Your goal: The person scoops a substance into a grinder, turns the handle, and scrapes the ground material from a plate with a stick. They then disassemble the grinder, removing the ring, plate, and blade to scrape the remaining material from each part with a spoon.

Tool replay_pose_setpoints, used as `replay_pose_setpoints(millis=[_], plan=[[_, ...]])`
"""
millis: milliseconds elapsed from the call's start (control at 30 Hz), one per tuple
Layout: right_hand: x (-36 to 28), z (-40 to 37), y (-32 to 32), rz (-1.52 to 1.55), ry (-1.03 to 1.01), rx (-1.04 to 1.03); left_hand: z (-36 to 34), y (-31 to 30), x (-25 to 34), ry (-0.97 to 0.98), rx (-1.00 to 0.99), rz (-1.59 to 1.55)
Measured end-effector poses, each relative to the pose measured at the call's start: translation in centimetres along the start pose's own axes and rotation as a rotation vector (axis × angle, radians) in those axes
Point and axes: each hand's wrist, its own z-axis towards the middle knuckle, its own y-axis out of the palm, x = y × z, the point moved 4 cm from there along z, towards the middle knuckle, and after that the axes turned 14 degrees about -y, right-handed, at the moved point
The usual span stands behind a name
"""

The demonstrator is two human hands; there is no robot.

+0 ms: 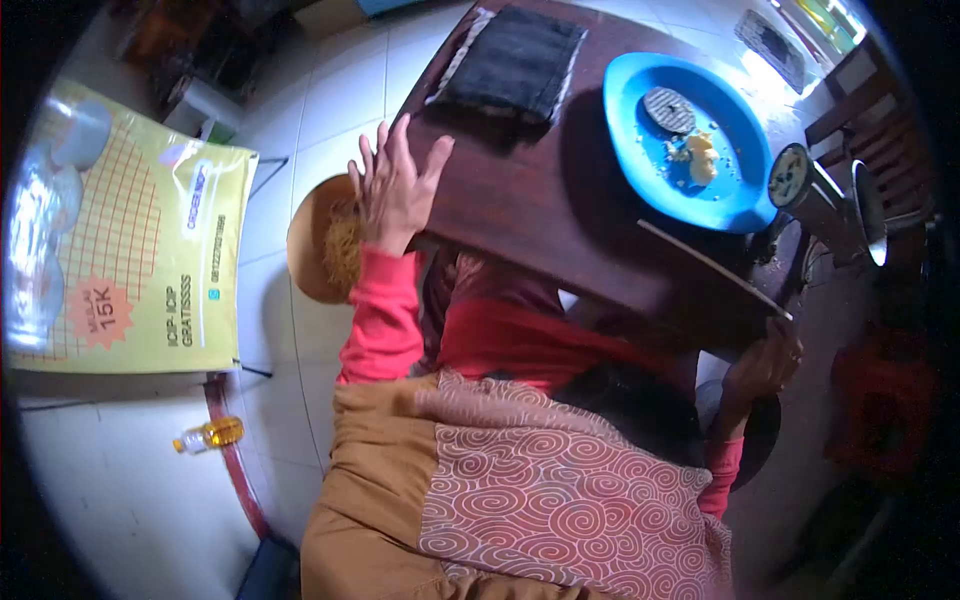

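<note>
1. Tabletop (540, 210): dark wood, ctr to upper frame.
2. Yellow banner (120, 230): left of frame, over white tile floor (330, 90).
3. Blue plate (635, 115): upper right, on tabletop; yellow food bits + dark round disc in it.
4. Dark mat (515, 60): top ctr, on tabletop.
5. Tan bowl (305, 240): yellowish shreds inside; ctr-left, at tabletop's left edge.
6. Left hand (395, 190): grip released, fingers spread, over bowl rim and tabletop edge.
7. Thin stick (715, 268): right of ctr, slanted along tabletop edge.
8. Right hand (765, 360): grip clenched on stick's lower end.
9. Oil bottle (210, 435): lower left, lying on floor.
</note>
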Motion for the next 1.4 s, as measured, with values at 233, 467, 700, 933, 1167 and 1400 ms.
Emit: replay_pose_setpoints(millis=[233,467,700,933,1167,1400], plan=[[1.5,-1.7,1.9,-0.106,-0.049,0.088,0.3,0.5,-0.4,-0.018,0.082,-0.13],[7.3,-4.8,8.9,-0.147,-0.009,0.117,1.2,5.6,1.8,0.066,0.184,-0.183],[7.8,-4.0,10.2,-0.176,-0.084,0.141,1.8,7.8,4.5,0.026,0.239,-0.195],[9.9,-4.6,11.4,-0.136,-0.059,0.114,1.5,9.5,6.7,-0.103,0.304,-0.311],[11.7,-5.1,12.0,-0.115,-0.095,0.067,1.1,8.8,6.7,-0.136,0.36,-0.164],[13.8,-6.8,12.2,-0.013,-0.022,0.05,1.5,11.0,6.4,-0.199,0.115,-0.666]])
